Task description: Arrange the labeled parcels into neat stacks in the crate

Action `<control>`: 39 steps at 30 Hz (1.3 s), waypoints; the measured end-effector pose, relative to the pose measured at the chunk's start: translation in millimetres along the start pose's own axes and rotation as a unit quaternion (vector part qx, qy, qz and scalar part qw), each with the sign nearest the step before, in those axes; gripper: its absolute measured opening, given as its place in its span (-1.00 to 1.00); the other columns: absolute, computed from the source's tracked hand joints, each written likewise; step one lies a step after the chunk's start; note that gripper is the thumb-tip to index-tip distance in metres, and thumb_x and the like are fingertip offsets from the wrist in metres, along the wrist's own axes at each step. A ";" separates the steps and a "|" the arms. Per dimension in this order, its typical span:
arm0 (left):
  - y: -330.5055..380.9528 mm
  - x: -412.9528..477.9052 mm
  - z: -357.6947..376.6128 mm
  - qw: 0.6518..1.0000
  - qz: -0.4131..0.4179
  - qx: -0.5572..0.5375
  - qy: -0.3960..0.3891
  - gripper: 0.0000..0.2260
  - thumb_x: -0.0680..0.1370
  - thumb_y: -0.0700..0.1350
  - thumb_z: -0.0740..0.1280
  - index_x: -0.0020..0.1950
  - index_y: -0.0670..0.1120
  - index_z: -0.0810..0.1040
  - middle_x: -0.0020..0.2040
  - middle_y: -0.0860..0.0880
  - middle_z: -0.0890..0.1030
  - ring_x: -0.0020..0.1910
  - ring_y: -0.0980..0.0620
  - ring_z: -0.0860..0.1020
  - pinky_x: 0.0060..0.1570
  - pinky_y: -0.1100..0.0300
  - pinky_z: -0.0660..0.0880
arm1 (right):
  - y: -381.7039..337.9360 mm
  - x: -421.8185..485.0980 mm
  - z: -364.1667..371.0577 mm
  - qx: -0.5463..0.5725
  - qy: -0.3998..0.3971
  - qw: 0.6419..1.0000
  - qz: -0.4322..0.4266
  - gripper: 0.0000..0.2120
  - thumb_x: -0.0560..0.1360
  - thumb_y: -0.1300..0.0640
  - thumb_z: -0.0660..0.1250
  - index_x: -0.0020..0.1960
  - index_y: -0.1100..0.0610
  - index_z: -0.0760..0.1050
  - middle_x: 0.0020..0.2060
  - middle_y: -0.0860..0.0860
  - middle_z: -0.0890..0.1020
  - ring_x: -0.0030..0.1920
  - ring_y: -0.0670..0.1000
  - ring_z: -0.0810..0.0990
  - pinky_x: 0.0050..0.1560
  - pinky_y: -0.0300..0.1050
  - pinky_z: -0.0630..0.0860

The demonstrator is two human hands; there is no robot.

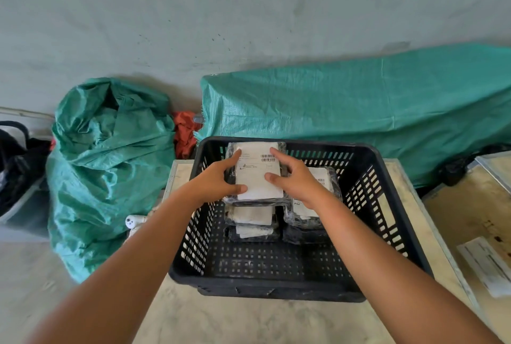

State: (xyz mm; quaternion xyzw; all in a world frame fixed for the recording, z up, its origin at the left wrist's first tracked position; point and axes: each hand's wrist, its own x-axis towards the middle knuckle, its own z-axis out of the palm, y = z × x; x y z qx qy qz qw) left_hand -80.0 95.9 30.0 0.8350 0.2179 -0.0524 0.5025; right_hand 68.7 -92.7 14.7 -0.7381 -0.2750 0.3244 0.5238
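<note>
Left hand (218, 177) and right hand (296, 177) grasp the top parcel (257, 175) on the left stack inside the crate (276, 283); fingers (278, 154) press its label.

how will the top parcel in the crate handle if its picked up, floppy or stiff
The top parcel probably holds its shape: it lies flat and squared on its stack, not sagging. Its glossy black wrap may be slippery, which fits the left hand and right hand gripping opposite edges. Weight cannot be judged from the picture.
</note>
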 end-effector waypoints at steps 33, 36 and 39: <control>-58.7 48.3 46.1 0.990 -0.102 0.086 -0.051 -0.02 0.51 -0.07 0.50 0.66 0.08 -0.18 0.66 -0.10 -0.10 0.61 -0.14 0.09 0.51 0.04 0.20 | 60.7 27.7 54.1 -0.171 0.045 0.977 0.120 -0.21 0.57 0.18 0.43 0.66 0.08 0.07 0.53 0.14 0.35 0.49 0.16 0.37 0.44 -0.03 0.36; -40.9 39.5 46.1 0.988 -0.120 0.095 -0.032 0.00 0.51 -0.08 0.50 0.66 0.06 -0.21 0.66 -0.16 -0.18 0.64 -0.19 -0.07 0.57 -0.09 0.07 | 40.0 13.6 55.5 -0.216 0.069 0.968 0.106 -0.30 0.61 0.26 0.34 0.65 0.14 0.10 0.47 0.15 0.42 0.47 0.19 0.39 0.45 0.05 0.38; -17.2 22.6 53.6 0.987 -0.110 0.101 0.057 -0.12 0.57 0.03 0.42 0.67 0.04 -0.13 0.66 -0.23 -0.14 0.62 -0.28 -0.02 0.53 -0.20 0.17 | 11.9 -5.7 38.1 -0.164 0.093 0.979 0.071 -0.38 0.62 0.15 0.35 0.62 0.10 0.21 0.53 0.08 0.37 0.50 0.14 0.38 0.44 -0.01 0.33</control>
